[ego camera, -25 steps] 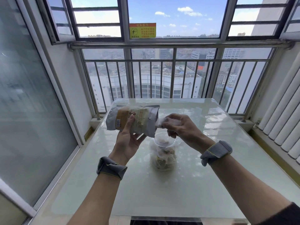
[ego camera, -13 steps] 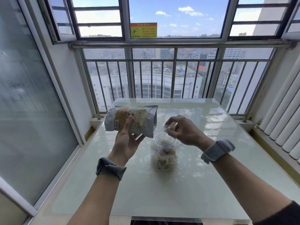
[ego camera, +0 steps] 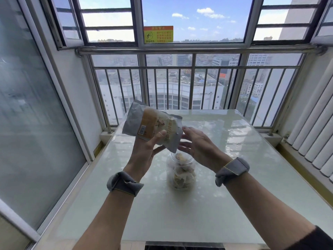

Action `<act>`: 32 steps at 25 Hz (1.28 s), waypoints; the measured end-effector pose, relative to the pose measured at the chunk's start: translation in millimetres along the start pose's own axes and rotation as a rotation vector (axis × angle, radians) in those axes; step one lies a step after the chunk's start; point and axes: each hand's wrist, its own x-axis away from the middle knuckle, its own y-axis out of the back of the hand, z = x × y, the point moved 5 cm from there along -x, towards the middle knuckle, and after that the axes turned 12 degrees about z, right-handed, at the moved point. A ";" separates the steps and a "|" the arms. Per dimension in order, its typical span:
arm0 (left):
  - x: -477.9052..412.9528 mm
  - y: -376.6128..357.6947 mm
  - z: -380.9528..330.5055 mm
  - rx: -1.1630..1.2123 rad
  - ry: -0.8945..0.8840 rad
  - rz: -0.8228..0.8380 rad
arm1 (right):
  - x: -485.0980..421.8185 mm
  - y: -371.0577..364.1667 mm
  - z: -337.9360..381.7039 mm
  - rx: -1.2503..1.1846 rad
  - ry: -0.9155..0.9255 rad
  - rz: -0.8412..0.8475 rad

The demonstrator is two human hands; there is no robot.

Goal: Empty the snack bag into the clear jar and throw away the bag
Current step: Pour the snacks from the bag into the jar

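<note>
My left hand (ego camera: 146, 152) grips a silver and tan snack bag (ego camera: 151, 127), tilted so its lower right corner points down over the clear jar (ego camera: 181, 173). The jar stands open on the glass table (ego camera: 180, 213) and holds several pale wrapped snacks. My right hand (ego camera: 197, 146) hovers just right of the bag's lower end, above the jar's mouth, fingers spread and holding nothing. Both wrists wear grey bands.
The table fills a narrow balcony. A metal railing (ego camera: 193, 83) and windows close the far side, a sliding glass door (ego camera: 32, 123) runs along the left, and white vertical blinds (ego camera: 315, 127) hang on the right. No bin is in view.
My right hand dropped the small snack packet into the jar and now stands open beside the bag. My left hand has tilted the bag's open end down toward the jar.
</note>
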 end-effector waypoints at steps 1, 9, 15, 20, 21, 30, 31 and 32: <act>-2.0 -4.8 -3.2 -0.100 -0.017 0.026 | -0.2 -4.3 -1.9 -0.081 -0.020 0.031; -13.8 -22.2 -17.0 -0.544 -0.103 0.045 | 1.9 -4.2 -12.4 -0.367 -0.126 0.041; -2.8 -2.1 -3.2 -0.035 -0.030 -0.195 | 6.5 4.7 0.8 -0.219 -0.009 0.026; 2.5 2.3 16.9 0.268 0.098 -0.215 | 5.7 0.7 3.7 -0.005 0.075 0.046; 3.1 1.6 20.3 0.299 0.112 -0.217 | 5.1 0.1 3.2 0.058 0.087 0.034; 5.6 1.6 32.6 0.407 0.139 -0.206 | 5.9 4.5 10.4 0.264 0.146 -0.013; 4.6 -1.0 32.7 0.409 0.143 -0.195 | 5.3 3.1 10.1 0.313 0.156 -0.010; 4.1 -3.5 33.3 0.407 0.147 -0.184 | 3.8 2.1 8.6 0.364 0.168 -0.012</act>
